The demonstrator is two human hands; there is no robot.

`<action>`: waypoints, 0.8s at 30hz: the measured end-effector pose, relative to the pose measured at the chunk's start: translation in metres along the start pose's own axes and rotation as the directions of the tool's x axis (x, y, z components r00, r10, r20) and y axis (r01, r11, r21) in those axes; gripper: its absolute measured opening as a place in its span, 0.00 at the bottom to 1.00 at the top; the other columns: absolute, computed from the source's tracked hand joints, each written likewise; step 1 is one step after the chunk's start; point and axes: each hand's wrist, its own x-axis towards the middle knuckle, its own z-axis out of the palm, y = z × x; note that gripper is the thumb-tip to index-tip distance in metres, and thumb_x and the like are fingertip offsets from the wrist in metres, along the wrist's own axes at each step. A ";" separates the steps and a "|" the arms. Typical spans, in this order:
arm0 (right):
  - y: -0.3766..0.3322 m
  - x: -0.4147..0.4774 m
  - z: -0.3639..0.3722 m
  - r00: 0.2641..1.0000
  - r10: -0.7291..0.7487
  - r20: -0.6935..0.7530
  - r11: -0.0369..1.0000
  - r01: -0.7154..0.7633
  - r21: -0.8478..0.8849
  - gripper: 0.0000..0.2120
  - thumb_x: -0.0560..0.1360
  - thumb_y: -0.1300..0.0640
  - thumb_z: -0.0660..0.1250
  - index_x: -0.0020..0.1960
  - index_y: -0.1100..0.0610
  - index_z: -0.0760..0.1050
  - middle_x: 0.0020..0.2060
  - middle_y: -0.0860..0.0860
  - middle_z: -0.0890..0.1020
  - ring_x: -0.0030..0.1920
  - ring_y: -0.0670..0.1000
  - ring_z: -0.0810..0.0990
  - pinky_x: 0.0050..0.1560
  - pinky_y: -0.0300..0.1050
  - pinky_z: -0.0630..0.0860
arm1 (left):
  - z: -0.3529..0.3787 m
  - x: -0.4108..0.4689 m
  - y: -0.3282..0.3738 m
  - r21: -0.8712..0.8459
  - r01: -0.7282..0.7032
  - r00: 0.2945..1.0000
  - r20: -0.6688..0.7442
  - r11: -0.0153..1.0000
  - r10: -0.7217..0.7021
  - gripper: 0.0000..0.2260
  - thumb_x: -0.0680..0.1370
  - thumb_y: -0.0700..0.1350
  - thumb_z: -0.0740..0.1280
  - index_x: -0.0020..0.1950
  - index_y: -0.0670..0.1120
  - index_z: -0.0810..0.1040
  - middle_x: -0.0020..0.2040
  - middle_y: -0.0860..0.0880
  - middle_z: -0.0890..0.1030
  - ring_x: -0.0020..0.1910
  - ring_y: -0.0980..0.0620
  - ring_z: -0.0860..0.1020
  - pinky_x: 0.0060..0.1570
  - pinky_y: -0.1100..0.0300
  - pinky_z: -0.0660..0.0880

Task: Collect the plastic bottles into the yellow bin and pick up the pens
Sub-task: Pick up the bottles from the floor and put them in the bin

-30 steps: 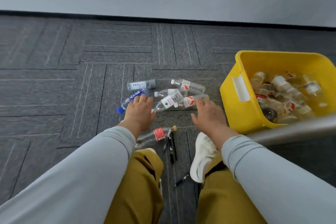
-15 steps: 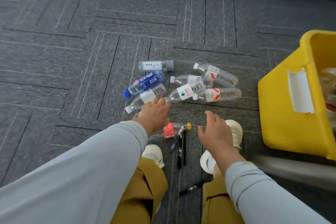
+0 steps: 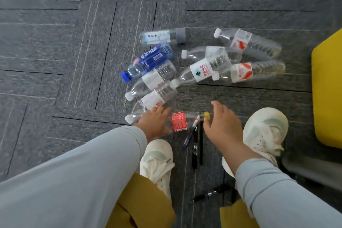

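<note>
Several clear plastic bottles lie on the grey carpet, among them a blue-label bottle point(image 3: 149, 60) and a grey-cap bottle point(image 3: 162, 36). Nearest my feet lies a red-label bottle point(image 3: 178, 122) with a yellow cap point(image 3: 206, 115). My left hand point(image 3: 153, 122) lies over its clear end, fingers loosely spread. My right hand point(image 3: 223, 125) hovers by the yellow cap, fingers relaxed and holding nothing. A blue pen point(image 3: 190, 135) and two black pens point(image 3: 196, 151) lie between my hands. Another black pen point(image 3: 209, 195) lies closer to me. The yellow bin point(image 3: 327, 89) is cut off at the right edge.
My two white shoes point(image 3: 157, 160) point(image 3: 264, 129) stand on either side of the pens. A grey metal bar point(image 3: 311, 171) lies low at the right, below the bin. Bare carpet stretches to the left and far side.
The view tipped downward and the bin slid to the right edge. Both hands drew back from the far bottles to the red-label bottle near my feet.
</note>
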 end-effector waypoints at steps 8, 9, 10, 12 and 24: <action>0.010 0.011 0.009 0.999 0.053 0.010 0.998 -0.053 0.018 0.26 0.77 0.51 0.62 0.72 0.56 0.59 0.66 0.56 0.70 0.65 0.58 0.69 0.62 0.53 0.68 | 0.007 0.007 0.012 -0.070 -0.041 0.997 -0.074 0.997 0.036 0.34 0.76 0.52 0.65 0.76 0.46 0.51 0.67 0.42 0.64 0.63 0.41 0.71 0.59 0.50 0.71; 0.007 0.012 0.009 0.999 0.048 0.004 0.999 -0.048 0.023 0.26 0.77 0.51 0.62 0.72 0.56 0.59 0.66 0.56 0.71 0.64 0.58 0.69 0.62 0.53 0.68 | -0.002 0.003 0.006 -0.081 -0.057 0.993 -0.108 0.995 0.048 0.36 0.75 0.54 0.66 0.76 0.46 0.52 0.67 0.43 0.64 0.61 0.42 0.73 0.56 0.50 0.73; 0.003 0.013 0.009 0.999 0.038 -0.005 0.999 -0.038 0.026 0.26 0.77 0.52 0.62 0.72 0.56 0.60 0.65 0.56 0.71 0.64 0.58 0.70 0.61 0.54 0.68 | -0.011 -0.003 -0.003 -0.088 -0.072 0.988 -0.140 0.993 0.060 0.38 0.74 0.56 0.67 0.76 0.46 0.52 0.67 0.44 0.65 0.60 0.43 0.74 0.53 0.51 0.75; -0.006 0.016 0.007 1.000 0.003 -0.031 1.000 -0.002 0.028 0.26 0.77 0.53 0.63 0.72 0.57 0.61 0.65 0.56 0.71 0.64 0.59 0.70 0.61 0.54 0.68 | -0.029 -0.016 -0.026 -0.115 -0.061 0.977 -0.212 0.992 0.035 0.39 0.72 0.59 0.68 0.76 0.47 0.53 0.67 0.47 0.65 0.57 0.45 0.76 0.50 0.53 0.77; -0.112 0.058 0.035 0.918 -0.363 0.161 0.901 0.390 -0.189 0.31 0.76 0.57 0.62 0.75 0.53 0.52 0.75 0.55 0.56 0.75 0.56 0.55 0.72 0.52 0.58 | -0.023 -0.043 -0.115 -0.627 0.271 0.800 -0.275 0.730 -0.533 0.36 0.72 0.55 0.71 0.74 0.49 0.57 0.66 0.46 0.67 0.56 0.42 0.76 0.53 0.47 0.76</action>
